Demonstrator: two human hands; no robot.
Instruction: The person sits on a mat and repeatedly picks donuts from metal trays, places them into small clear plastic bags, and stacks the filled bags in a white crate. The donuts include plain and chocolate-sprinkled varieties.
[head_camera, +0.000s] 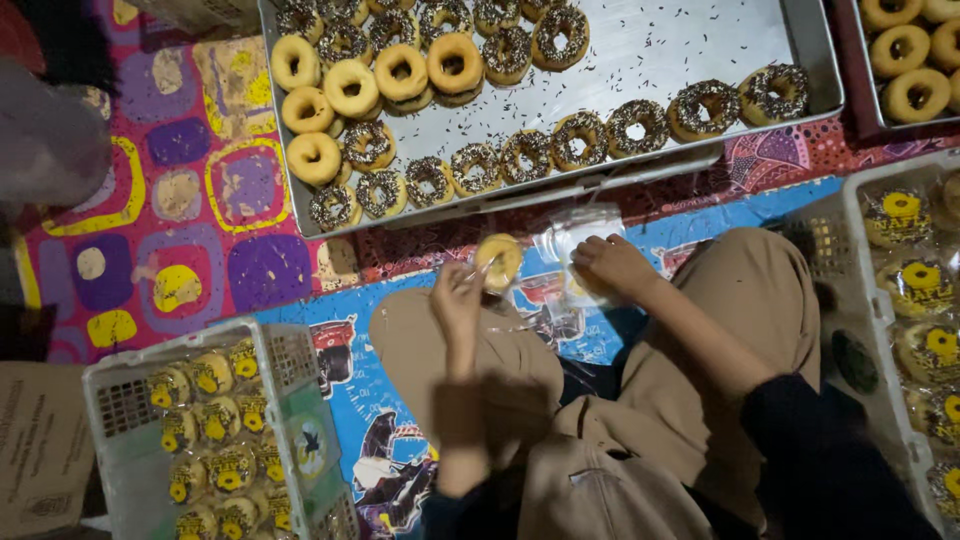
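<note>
Pale-glazed ring doughnut (498, 260) — pinched in left hand (456, 298), held upright above the lap | clear plastic bag (580, 245) just to its right, gripped by right hand (612, 265) | right hand nearer bag — steel tray (690, 40) beyond both.

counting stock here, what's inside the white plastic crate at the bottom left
The white plastic crate holds clear-wrapped doughnuts with round yellow labels, stacked in overlapping rows. Only the top layer shows; whatever lies beneath it, and the crate's floor, is covered. Its lower end runs out of frame.
</note>
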